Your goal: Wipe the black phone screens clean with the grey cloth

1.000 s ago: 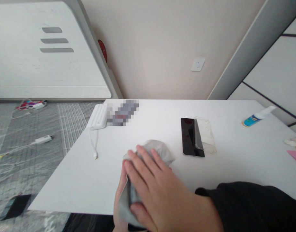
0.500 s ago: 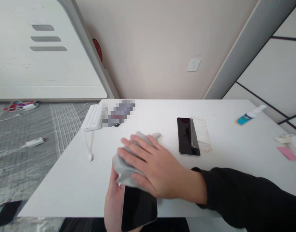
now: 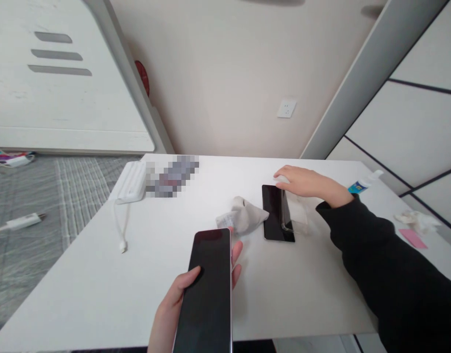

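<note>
My left hand [image 3: 174, 299] holds a black-screened smartphone [image 3: 207, 289] near the table's front edge, screen up. Its thumb lies on the screen, and fingertips show past the phone's right side. My right hand [image 3: 299, 181] reaches over the far end of a clear phone case [image 3: 299, 215], thumb and forefinger apart; whether it touches the case is unclear. The case partly overlaps a second black phone [image 3: 273, 220] lying flat. A crumpled light grey cloth [image 3: 245, 215] rests on the table between the two phones, one corner reaching the second phone's left edge.
On the white table [image 3: 137, 299], a white power bank [image 3: 132, 181] with a short cable [image 3: 123, 242] lies at the far left, beside a pixelated object [image 3: 174, 176]. A spray bottle [image 3: 363, 184], a pink slip [image 3: 413, 239] and crumpled tissue [image 3: 418, 220] lie at the right.
My right hand has let go of the grey cloth and moved right and away, to the clear case. The cloth now lies on the table. The held phone's screen is uncovered.
</note>
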`<state>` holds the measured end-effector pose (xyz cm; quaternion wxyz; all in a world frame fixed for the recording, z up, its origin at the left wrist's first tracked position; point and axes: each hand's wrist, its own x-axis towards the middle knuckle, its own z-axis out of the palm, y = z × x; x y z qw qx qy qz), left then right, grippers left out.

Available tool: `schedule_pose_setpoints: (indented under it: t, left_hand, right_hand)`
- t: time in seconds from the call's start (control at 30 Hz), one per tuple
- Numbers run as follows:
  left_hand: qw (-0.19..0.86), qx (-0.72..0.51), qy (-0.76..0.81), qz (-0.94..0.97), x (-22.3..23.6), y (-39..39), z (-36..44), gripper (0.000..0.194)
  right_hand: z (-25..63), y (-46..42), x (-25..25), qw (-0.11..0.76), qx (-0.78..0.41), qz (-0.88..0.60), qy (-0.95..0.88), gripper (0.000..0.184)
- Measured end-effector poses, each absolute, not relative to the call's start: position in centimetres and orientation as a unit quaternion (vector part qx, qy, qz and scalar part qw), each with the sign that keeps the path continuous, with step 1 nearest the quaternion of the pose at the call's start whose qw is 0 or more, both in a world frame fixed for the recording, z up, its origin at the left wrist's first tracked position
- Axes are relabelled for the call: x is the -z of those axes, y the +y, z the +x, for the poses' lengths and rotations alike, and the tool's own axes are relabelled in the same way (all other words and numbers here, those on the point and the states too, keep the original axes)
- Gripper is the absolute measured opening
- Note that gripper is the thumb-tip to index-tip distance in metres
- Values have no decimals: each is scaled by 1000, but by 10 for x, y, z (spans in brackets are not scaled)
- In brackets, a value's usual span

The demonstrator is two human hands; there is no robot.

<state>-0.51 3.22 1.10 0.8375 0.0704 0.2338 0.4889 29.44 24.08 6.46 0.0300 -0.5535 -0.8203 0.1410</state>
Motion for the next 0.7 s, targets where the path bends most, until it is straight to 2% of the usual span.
schedule_pose_setpoints:
  t: [0.1,0.23,0.33,0.43,0.57,0.7]
  left_hand:
    - [824,-449,344,34,-15,30,-4,53]
    - [757,-471,450,42,-33,28,6,62]
    - [740,-484,464,56,-45,30,15,58]
    - [716,-503,480,64,-52,32,19,53]
    - [708,-510,480,85,-49,32,12,46]
    - [705,-501,490,107,-44,27,3,48]
  right_hand:
    - [321,257,-64,-35,-196,-543,-816,40]
    - [335,262,-68,-66,-254,-518,-814,47]
    - [342,263,-69,-75,-279,-518,-805,49]
    - [346,263,-74,-87,-321,-507,-795,41]
    - [341,252,-100,-71,-393,-464,-791,41]
    - [302,222,-119,-8,-454,-427,-782,41]
